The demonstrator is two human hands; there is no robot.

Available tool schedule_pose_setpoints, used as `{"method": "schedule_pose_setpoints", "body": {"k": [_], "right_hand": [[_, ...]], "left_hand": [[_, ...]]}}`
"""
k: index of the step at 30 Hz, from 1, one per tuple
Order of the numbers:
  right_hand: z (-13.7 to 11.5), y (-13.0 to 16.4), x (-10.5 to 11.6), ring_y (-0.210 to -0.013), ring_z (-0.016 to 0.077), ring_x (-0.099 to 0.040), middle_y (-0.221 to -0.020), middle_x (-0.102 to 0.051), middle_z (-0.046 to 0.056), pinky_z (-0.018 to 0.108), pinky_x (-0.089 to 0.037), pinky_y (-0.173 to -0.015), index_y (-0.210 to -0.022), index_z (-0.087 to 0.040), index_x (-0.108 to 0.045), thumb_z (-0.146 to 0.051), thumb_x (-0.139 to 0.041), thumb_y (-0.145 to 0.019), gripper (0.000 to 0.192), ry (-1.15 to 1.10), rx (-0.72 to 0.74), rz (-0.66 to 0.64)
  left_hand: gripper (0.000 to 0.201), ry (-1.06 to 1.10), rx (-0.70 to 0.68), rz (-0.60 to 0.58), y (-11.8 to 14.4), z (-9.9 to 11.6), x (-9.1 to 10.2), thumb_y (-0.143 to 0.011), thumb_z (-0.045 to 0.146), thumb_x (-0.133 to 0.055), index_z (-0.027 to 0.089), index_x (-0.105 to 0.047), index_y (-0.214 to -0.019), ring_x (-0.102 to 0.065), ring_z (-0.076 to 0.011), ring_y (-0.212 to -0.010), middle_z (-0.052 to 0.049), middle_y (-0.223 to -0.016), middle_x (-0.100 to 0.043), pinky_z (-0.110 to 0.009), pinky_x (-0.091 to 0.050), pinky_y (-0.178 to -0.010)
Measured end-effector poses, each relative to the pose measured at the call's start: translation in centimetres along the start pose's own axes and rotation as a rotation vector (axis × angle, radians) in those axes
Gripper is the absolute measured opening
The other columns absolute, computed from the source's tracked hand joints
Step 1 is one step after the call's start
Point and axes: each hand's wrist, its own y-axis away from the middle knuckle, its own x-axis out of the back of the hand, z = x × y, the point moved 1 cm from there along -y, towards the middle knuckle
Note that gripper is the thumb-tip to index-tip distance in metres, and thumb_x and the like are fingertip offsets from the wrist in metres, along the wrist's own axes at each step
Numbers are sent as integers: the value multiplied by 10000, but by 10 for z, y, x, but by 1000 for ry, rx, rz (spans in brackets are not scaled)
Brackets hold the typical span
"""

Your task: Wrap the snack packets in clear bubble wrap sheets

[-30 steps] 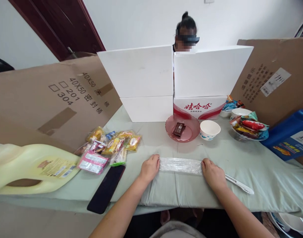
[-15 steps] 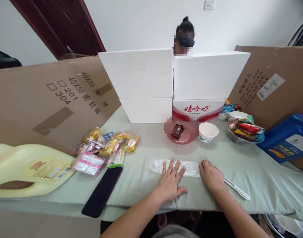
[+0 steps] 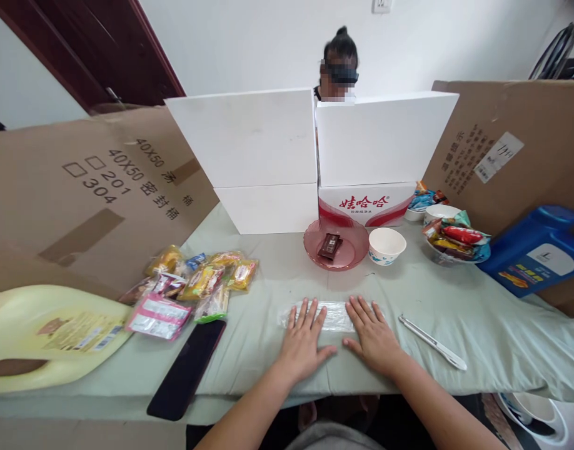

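A flat strip of folded clear plastic film lies crosswise on the green tablecloth in front of me. My left hand rests palm down on its left part, fingers spread. On the right part lies my right hand, also flat with its fingers stretched out. Both hands cover portions of the film. To the right of my right hand is a slim white and metal tool, apart from it. Behind the film stand a pink glass plate holding dark brown wrapped packets and a white paper bowl.
Packaged snacks, a black phone and a yellow jug occupy the left. At right are a snack-filled bowl and a blue bottle. White boxes and cardboard wall the table; a person is beyond.
My right hand has gone from closed at the film's right end to lying flat on it, a little further left. My left hand stays spread on the film. The view has shifted slightly.
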Motion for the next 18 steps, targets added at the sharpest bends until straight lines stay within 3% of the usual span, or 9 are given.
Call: {"method": "schedule_pose_setpoints", "body": {"k": [5, 8, 11, 13, 15, 18], "right_hand": [[18, 38, 0, -1439, 287, -206, -1540, -298, 139, 501, -161, -1133, -1527, -127, -156, -621, -378, -903, 826, 95, -60, 160], [18, 61, 6, -1424, 295, -239, -1523, -334, 151, 492, -170, -1126, -1534, -122, -93, -603, -449, -879, 887, 123, -10, 217], [12, 81, 15, -1377, 317, -316, -1490, -392, 154, 495, -203, -1106, -1519, -127, -189, -599, -517, -842, 888, 118, 50, 218], [7, 92, 20, -1287, 320, -424, -1430, -473, 138, 487, -271, -1060, -1477, -171, -323, -577, -560, -822, 806, 99, 78, 215], [3, 101, 24, -1133, 279, -537, -1303, -583, 99, 448, -352, -986, -1392, -241, -456, -449, -585, -839, 605, 60, 98, 204], [-4, 110, 33, -912, 209, -601, -1055, -669, 45, 387, -427, -868, -1197, -305, -600, -188, -526, -846, 377, -41, 87, 214]], "left_hand": [[706, -84, 215, 54, 20, -50, 1, -905, 563, -452, 191, -316, -1489, -157, -351, -1452, -135, -1576, -214, -552, -166, -1139], [661, -123, 312, 121, 24, -60, 6, -905, 506, -468, 150, -381, -1455, -200, -376, -1430, -162, -1547, -284, -559, -208, -1116], [513, -90, 307, 256, 23, -38, 13, -921, 387, -460, 124, -499, -1360, -363, -385, -1323, -189, -1419, -451, -553, -319, -1045], [388, 22, 209, 300, 22, -11, 18, -934, 308, -429, 136, -590, -1243, -507, -327, -1143, -172, -1222, -573, -489, -418, -956], [309, 170, 74, 272, 21, 17, 20, -932, 256, -416, 162, -638, -1126, -548, -268, -984, -130, -1055, -605, -433, -467, -880], [242, 325, -96, 192, 22, 45, 19, -897, 224, -472, 193, -646, -1064, -524, -252, -983, -101, -1033, -595, -430, -460, -898]]}}
